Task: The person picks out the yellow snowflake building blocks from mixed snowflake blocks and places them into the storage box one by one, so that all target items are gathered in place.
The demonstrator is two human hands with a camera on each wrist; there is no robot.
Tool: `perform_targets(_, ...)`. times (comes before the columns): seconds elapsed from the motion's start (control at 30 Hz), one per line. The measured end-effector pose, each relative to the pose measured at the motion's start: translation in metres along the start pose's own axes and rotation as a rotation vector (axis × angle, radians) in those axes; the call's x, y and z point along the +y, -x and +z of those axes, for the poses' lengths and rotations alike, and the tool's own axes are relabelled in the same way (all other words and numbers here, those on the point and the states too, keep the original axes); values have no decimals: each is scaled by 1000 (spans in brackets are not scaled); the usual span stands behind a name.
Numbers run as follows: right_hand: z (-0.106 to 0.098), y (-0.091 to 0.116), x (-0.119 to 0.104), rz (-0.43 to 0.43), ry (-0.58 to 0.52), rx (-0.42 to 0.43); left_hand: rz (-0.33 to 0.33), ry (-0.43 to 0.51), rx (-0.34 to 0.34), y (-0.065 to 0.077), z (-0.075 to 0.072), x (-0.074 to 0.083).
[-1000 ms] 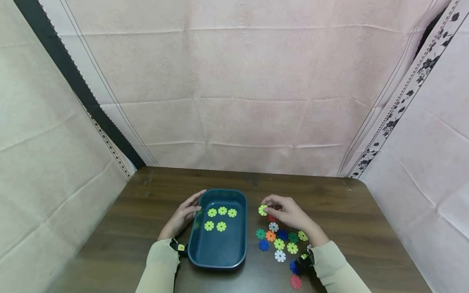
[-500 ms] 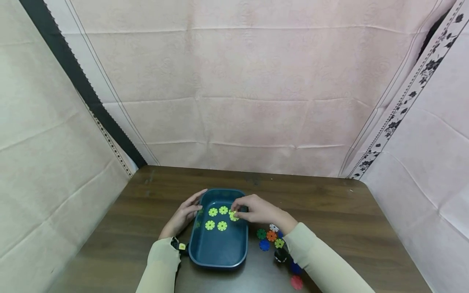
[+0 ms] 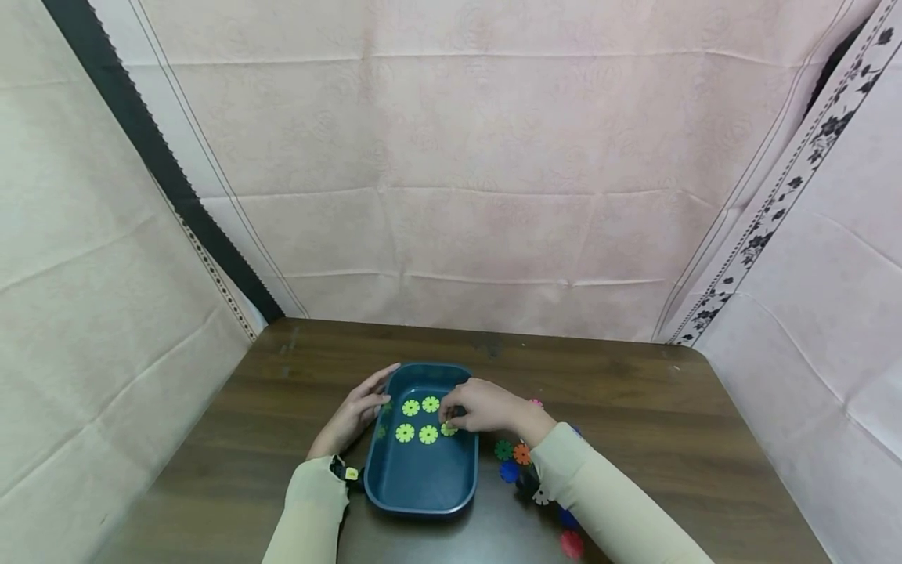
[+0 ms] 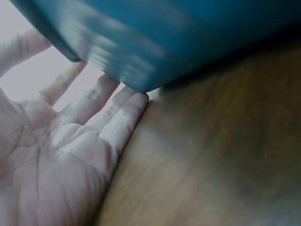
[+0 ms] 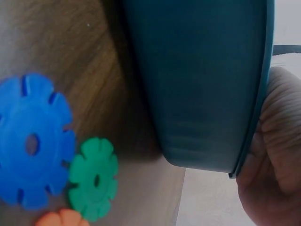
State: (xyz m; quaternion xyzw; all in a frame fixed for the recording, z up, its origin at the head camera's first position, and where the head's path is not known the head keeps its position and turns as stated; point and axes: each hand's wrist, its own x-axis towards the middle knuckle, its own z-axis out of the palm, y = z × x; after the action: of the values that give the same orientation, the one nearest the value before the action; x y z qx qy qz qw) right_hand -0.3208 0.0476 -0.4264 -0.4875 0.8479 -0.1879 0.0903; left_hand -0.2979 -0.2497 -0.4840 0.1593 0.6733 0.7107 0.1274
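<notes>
A dark teal tray (image 3: 420, 493) stands on the table, holding several yellow-green notched plastic discs (image 3: 428, 434) laid in rows. My left hand (image 3: 350, 419) rests against the tray's left side, its fingers extended; in the left wrist view the fingertips (image 4: 136, 101) touch the tray wall (image 4: 188, 42). Over the tray's right half, my right hand (image 3: 482, 407) pinches a yellow-green notched disc (image 3: 449, 430) between thumb and fingers, close over the tray floor. That hand covers the right end of the upper row. In the right wrist view the tray wall hides its fingertips.
Right of the tray lie loose notched discs: a green one (image 3: 503, 450), an orange one (image 3: 521, 454), a blue one (image 3: 509, 471) and a red one (image 3: 571, 544). My right forearm covers others. Cloth hangs behind the brown wooden table (image 3: 599, 368).
My right hand has carried a yellow-green disc leftward from the loose discs to over the tray, then slightly toward me, to the lower row's right end. The left hand stays put.
</notes>
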Motion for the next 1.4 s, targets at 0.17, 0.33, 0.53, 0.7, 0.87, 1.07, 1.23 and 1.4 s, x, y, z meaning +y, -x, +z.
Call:
perform_targets(0.17, 3, 1, 2, 20, -9, 20, -12, -2, 7, 0, 1, 0)
perform_targets(0.33, 6, 3, 2, 25, -4, 41, -10, 10, 3, 0, 1, -1)
perform_targets(0.53, 7, 6, 4, -12, -73, 77, -6, 15, -1, -1, 2, -3)
perform_targets(0.7, 2, 18, 0, -79, -230, 223, -9, 10, -3, 0, 4, -4)
perform_targets(0.87, 1, 32, -4, -92, -297, 384, -4, 4, -3, 0, 3, -3)
perform_targets(1.07, 6, 42, -6, -30, -349, 419, -22, -3, 25, 1, 2, -1)
perform_targets(1.23, 10, 48, -6, -23, -385, 445, -15, 8, 6, 1, 1, -2)
perform_targets(1.4, 11, 49, -5, -38, -386, 465, -9, 1, 14, 1, 1, -1)
